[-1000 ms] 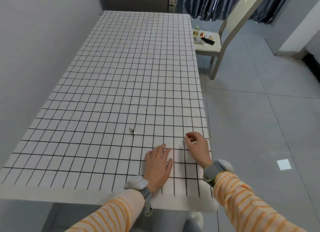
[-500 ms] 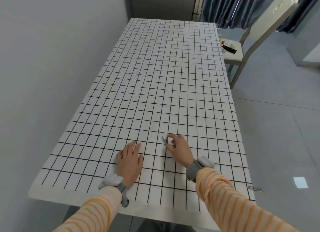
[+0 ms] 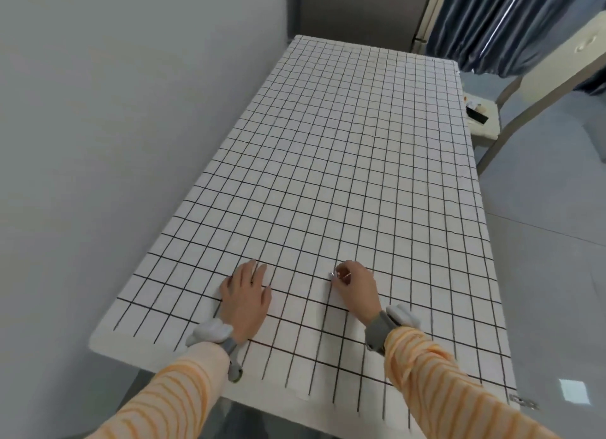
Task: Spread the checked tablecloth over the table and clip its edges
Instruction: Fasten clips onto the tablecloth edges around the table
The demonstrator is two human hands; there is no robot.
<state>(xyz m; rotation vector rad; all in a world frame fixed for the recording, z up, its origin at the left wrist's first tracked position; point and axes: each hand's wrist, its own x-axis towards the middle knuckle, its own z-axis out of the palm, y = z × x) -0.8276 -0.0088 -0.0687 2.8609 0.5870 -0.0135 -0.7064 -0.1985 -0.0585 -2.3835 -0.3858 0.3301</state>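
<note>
From the head camera I watch the checked tablecloth (image 3: 354,176) lying flat over the whole long table, its black grid running from the near edge to the far end by the dark blue curtains (image 3: 511,22). The left hand (image 3: 246,299) rests palm down on the cloth near the front edge, fingers spread and holding nothing. The right hand (image 3: 355,286) sits just beside it on the cloth, fingers curled around a small metal clip (image 3: 335,275); only a glint of it shows between the fingertips, so I take it for a clip rather than swear to it. A second clip (image 3: 521,400) grips the cloth at the near right corner of the table. Both arms wear orange-striped sleeves (image 3: 436,383), with a grey band and white pod at each wrist (image 3: 210,332). The table's left side stands close against a pale grey wall (image 3: 114,127). On the right, beyond the table's edge, a cream chair (image 3: 554,68) stands on the grey tiled floor (image 3: 551,258), with a few small items on its seat, one of them dark and flat.
</note>
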